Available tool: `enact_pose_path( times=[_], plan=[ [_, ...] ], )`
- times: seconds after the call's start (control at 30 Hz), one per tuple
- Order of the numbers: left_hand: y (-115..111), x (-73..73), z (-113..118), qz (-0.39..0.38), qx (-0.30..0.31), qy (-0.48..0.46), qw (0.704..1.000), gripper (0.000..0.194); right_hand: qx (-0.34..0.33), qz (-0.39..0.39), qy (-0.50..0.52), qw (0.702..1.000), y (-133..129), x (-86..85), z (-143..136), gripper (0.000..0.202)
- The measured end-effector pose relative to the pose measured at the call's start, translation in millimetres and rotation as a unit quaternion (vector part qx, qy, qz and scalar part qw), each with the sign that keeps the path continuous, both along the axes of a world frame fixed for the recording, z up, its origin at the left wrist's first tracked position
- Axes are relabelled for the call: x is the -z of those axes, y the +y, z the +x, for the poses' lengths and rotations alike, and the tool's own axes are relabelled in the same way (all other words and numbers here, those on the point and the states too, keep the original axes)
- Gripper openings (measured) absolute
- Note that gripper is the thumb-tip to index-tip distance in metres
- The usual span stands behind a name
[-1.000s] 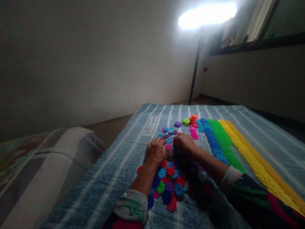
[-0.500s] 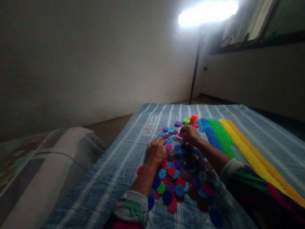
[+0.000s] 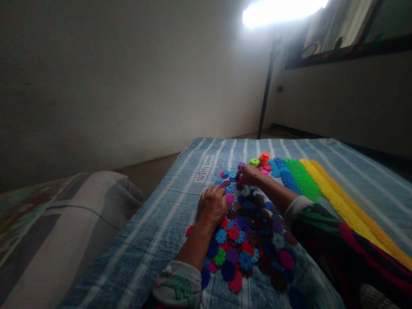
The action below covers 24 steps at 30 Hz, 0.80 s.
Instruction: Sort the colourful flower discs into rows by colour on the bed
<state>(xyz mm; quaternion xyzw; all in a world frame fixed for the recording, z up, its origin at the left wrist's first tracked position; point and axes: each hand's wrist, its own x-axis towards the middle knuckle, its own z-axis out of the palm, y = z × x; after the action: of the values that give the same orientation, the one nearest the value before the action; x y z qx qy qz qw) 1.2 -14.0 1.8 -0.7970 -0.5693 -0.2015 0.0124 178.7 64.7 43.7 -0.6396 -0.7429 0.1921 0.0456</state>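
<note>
Over my link from the head camera, I had both hands out over a blue striped cloth [image 3: 138,244]. The left hand [image 3: 212,205] lay palm down at the left edge of a loose spread of flower-shaped discs [image 3: 246,260], its fingers bent and close together; I could not tell whether it held anything beneath them. The right hand [image 3: 251,174] was at the far end of the spread, fingers curled inward with the tips drawn together near a few magenta, blue and brown pieces. The tips were small and blurred in my feed, so I could not say whether a disc was pinched there.

The discs overlapped in red, blue, purple, brown and green, mostly between the two forearms. Just beyond the right hand stood small stacks: a purple stack [image 3: 241,165], a lime stack [image 3: 254,162] and an orange stack [image 3: 265,158]. To the right I saw a blue row [image 3: 289,182], a green row [image 3: 301,180], a yellow row [image 3: 334,195] and an orange row [image 3: 367,223], side by side. Printed lettering [image 3: 204,168] read "With love" beyond the left hand, and a bright lamp [image 3: 285,13] shone behind the cloth.
</note>
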Motion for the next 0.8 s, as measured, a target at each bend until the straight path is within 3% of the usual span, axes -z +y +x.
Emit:
enact_pose_path(
  times=[0.53, 0.8],
  plan=[
    [1.9, 3.3, -0.4, -0.002, -0.002, -0.012, 1.000, 0.019, -0.001, 0.008, 0.019, 1.000, 5.6, 10.7, 13.8, 0.030],
    [1.7, 3.1, -0.2, -0.006, -0.005, -0.010, 1.000, 0.019, 0.003, -0.047, 0.028, 0.998, 9.7, 8.4, 9.4, 0.034]
  ],
)
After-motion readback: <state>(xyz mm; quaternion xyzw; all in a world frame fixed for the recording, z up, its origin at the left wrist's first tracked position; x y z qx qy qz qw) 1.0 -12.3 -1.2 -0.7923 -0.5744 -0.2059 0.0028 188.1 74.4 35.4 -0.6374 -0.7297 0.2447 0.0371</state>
